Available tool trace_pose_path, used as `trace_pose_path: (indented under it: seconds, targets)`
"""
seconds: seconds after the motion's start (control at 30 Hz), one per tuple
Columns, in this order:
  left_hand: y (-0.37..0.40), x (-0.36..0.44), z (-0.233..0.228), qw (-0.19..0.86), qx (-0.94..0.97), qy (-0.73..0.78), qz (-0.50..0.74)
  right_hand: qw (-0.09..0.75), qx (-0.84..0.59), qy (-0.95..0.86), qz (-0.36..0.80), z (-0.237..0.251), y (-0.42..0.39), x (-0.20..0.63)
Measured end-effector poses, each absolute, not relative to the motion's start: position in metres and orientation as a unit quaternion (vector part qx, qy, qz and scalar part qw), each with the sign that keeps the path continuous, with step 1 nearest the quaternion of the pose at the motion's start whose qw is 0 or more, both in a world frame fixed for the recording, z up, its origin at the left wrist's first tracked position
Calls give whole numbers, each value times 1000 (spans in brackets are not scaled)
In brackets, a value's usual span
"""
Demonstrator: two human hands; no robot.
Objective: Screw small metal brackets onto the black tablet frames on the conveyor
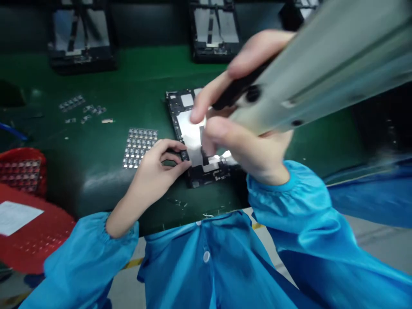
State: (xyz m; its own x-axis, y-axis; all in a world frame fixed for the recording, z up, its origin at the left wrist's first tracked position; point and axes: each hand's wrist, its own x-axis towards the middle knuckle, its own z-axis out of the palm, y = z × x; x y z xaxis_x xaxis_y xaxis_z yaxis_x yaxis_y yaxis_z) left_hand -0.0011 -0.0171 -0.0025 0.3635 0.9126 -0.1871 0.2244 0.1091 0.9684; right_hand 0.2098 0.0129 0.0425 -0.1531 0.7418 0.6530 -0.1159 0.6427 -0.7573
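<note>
An opened tablet [174,116] lies on the green work surface, its dark frame, pale inner plates and small circuit parts showing. My left hand [157,165] grips its left edge, thumb and fingertips closed on the rim. Over the middle of the tablet, my right hand [254,150] is closed around a long pale electric screwdriver [309,81], which slants up to the right, close to the camera. A black part lies under my index finger. Fingers hide the screwdriver's tip and the spot beneath it.
A sheet of small parts [140,143] lies beside my left hand, with loose pieces [72,103] farther left. Red bins [38,227] stand at the left edge. Two more opened tablets [82,38] sit along the back. Small scraps [177,201] lie near the front edge.
</note>
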Motion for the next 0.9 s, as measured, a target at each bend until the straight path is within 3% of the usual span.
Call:
trace_pose_path:
  seconds: [0.13,0.27,0.47,0.63,0.9]
  targets:
    - [-14,-5,-2,565,618,480,263,654,-114,-667,337,39,34,300]
    - [-7,1,8,530,645,502,224,724,-158,-623,250,9,53,354]
    - [1,-2,18,527,647,529,151,756,-161,-597,216,-5,42,351]
    - [-3,-5,18,525,641,534,165,755,-174,-585,240,-7,38,351]
    - [-6,-5,24,542,639,523,157,784,-226,-548,182,-12,42,355]
